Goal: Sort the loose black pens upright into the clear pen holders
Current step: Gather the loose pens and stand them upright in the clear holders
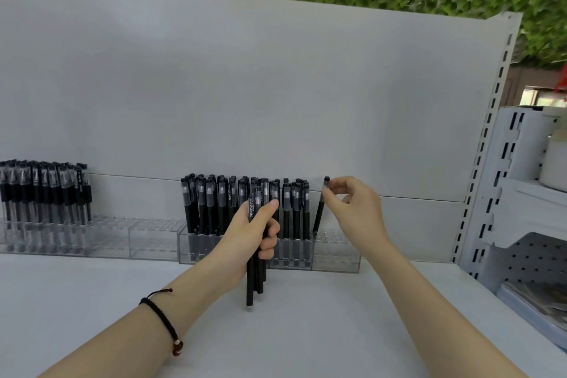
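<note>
Pinching one black pen (319, 212) by its cap in the right hand (356, 209) grip, straightening its lean over the clear holder (337, 255), and clutching the spare pens (251, 291) in the left hand (251, 233) grip.

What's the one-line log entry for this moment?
step: slotting | right hand: pinches single pen, tip at center holder | left hand: grips pen bundle

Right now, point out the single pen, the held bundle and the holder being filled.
single pen (319, 212), head view, mid barrel.
pen bundle (253, 282), head view, lower barrels.
clear holder (337, 252), head view, bare right end.
</note>
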Motion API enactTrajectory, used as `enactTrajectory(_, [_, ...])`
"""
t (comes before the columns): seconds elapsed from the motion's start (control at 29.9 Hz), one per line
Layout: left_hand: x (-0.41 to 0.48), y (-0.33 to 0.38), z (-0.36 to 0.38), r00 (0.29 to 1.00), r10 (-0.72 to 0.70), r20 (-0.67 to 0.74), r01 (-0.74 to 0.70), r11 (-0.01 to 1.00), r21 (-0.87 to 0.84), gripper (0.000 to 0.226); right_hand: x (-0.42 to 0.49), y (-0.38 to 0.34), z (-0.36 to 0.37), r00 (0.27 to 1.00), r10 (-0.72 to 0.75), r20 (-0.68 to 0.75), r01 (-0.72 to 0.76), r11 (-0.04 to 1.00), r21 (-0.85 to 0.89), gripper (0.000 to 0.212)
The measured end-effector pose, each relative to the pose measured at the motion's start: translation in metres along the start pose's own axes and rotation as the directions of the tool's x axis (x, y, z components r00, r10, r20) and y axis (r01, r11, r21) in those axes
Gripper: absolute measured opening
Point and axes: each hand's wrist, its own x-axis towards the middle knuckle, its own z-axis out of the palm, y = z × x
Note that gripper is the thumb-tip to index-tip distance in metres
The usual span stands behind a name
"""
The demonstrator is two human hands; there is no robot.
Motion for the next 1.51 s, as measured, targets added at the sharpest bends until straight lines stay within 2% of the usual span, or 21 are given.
enactTrajectory(0.13, [0.000, 0.001, 0.001, 0.999, -0.010, 0.033, 0.012, 0.999, -0.042, 0.012, -0.001, -0.003, 0.001, 0.997, -0.074, 0.000, 0.074, 0.996, -0.048, 0.004])
enactTrajectory(0.23, [0.002, 0.001, -0.001, 1.000, -0.011, 0.028, 0.013, 0.999, -0.045, 0.059, 0.001, -0.002, 0.004, 0.998, -0.058, 0.027, 0.059, 0.997, -0.058, 0.004])
enactTrajectory(0.27, [0.003, 0.001, -0.002, 1.000, -0.009, 0.028, 0.010, 0.999, -0.044, 0.068, 0.002, -0.001, 0.004, 0.998, -0.041, 0.037, 0.043, 0.998, -0.050, 0.004])
enactTrajectory(0.33, [0.004, -0.002, -0.002, 1.000, -0.009, 0.025, 0.010, 0.999, -0.037, 0.071, 0.004, -0.001, 0.003, 0.999, -0.013, 0.045, 0.015, 0.999, -0.039, 0.004])
enactTrajectory(0.37, [0.003, -0.001, -0.002, 1.000, 0.000, 0.023, 0.001, 0.999, -0.040, 0.066, 0.004, -0.001, 0.002, 0.999, -0.007, 0.044, 0.009, 0.999, -0.031, 0.004])
enactTrajectory(0.47, [0.000, -0.002, -0.001, 0.998, 0.039, 0.051, -0.038, 0.999, -0.013, 0.024, 0.002, -0.002, 0.003, 0.999, 0.002, 0.032, -0.003, 1.000, 0.026, 0.005])
enactTrajectory(0.5, [-0.001, -0.002, -0.001, 0.997, 0.045, 0.060, -0.046, 0.999, 0.000, 0.022, 0.001, -0.002, 0.005, 0.999, 0.006, 0.035, -0.007, 0.999, 0.039, 0.005])
enactTrajectory(0.7, [-0.001, -0.007, 0.001, 0.999, 0.044, 0.014, -0.044, 0.998, -0.052, 0.023, 0.003, 0.000, 0.006, 0.998, 0.033, -0.044, -0.031, 0.999, 0.042, 0.004])
enactTrajectory(1.04, [-0.003, -0.003, 0.002, 0.998, 0.057, 0.009, -0.057, 0.998, -0.003, 0.033, 0.008, 0.001, 0.003, 0.998, 0.068, -0.004, -0.068, 0.998, -0.007, 0.004])
enactTrajectory(1.17, [-0.004, -0.002, 0.003, 0.999, 0.050, 0.010, -0.049, 0.999, -0.018, 0.032, 0.013, -0.003, 0.002, 0.995, 0.102, 0.019, -0.103, 0.991, 0.083, 0.003])
enactTrajectory(1.34, [-0.004, -0.002, 0.003, 0.999, 0.044, 0.009, -0.044, 0.999, -0.025, 0.030, 0.011, -0.002, 0.003, 0.998, 0.060, 0.016, -0.060, 0.998, -0.005, 0.011])
enactTrajectory(1.41, [-0.004, -0.001, 0.003, 0.999, 0.044, 0.011, -0.044, 0.999, -0.028, 0.028, 0.011, 0.000, 0.002, 0.999, 0.046, 0.007, -0.046, 0.999, -0.005, 0.007])
enactTrajectory(1.47, [-0.005, -0.001, 0.003, 0.999, 0.041, 0.006, -0.041, 0.998, -0.051, 0.022, 0.011, 0.002, 0.001, 0.993, 0.074, 0.091, -0.071, 0.997, -0.040, 0.003])
enactTrajectory(1.51, [-0.006, -0.001, 0.003, 0.999, 0.036, 0.000, -0.036, 0.997, -0.066, 0.018, 0.010, 0.003, 0.001, 0.981, 0.105, 0.162, -0.092, 0.992, -0.090, 0.007])
